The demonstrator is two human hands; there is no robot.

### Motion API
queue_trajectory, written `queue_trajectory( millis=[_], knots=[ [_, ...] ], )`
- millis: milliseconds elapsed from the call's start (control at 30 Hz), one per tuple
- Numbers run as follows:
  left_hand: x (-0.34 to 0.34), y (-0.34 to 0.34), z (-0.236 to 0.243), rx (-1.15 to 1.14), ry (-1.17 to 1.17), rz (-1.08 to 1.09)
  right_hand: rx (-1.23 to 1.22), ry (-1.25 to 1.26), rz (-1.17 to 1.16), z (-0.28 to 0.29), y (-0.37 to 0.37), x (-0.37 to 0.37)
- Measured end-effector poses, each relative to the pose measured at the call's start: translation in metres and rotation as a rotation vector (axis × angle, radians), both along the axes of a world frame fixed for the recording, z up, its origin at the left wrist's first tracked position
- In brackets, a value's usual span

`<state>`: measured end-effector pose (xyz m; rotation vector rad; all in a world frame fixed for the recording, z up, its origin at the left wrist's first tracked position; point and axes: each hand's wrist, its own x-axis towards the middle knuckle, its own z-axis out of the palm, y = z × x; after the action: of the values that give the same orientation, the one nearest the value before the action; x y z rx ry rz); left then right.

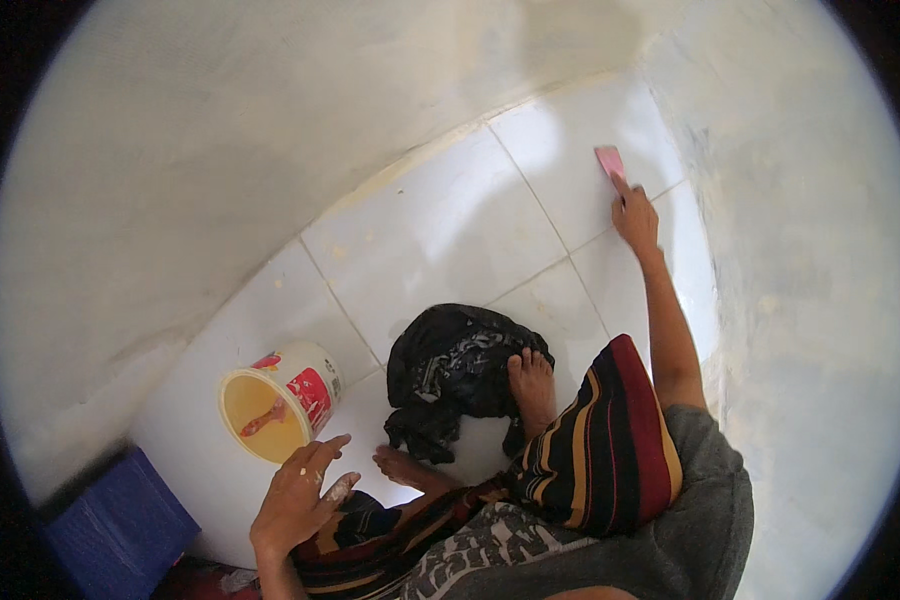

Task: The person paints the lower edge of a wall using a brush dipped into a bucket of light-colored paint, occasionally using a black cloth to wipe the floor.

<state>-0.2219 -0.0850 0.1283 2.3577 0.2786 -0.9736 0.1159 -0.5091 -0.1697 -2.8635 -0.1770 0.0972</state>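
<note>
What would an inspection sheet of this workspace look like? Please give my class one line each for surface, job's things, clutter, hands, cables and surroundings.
Surface: white floor tiles with visible joints and a few yellowish smudges.
Job's things: pink-bladed scraper out over the tiles, contact unclear; pale bucket with a reddish tool inside.
Clutter: crumpled black bag with whitish smears, by the bare feet; blue box-like object at lower left.
Hands: right hand grips the scraper; left hand is open near the bucket, whitish marks on its fingers.
Cables: nothing seen.
Surroundings: pale, patchy walls left and right of the floor.
</note>
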Motion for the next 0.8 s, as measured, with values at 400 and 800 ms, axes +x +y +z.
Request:
queue_trajectory(
  millis=[400, 800],
  knots=[
    [-0.001, -0.004, 0.009, 0.005, 0.018, 0.030, 0.071, -0.081, 0.270, 0.032, 0.035, 0.085],
    [-0.001, 0.002, -0.002, 0.005, -0.003, 0.032, -0.075, -0.143, 0.024, 0.006, 0.001, 0.041]
  ],
)
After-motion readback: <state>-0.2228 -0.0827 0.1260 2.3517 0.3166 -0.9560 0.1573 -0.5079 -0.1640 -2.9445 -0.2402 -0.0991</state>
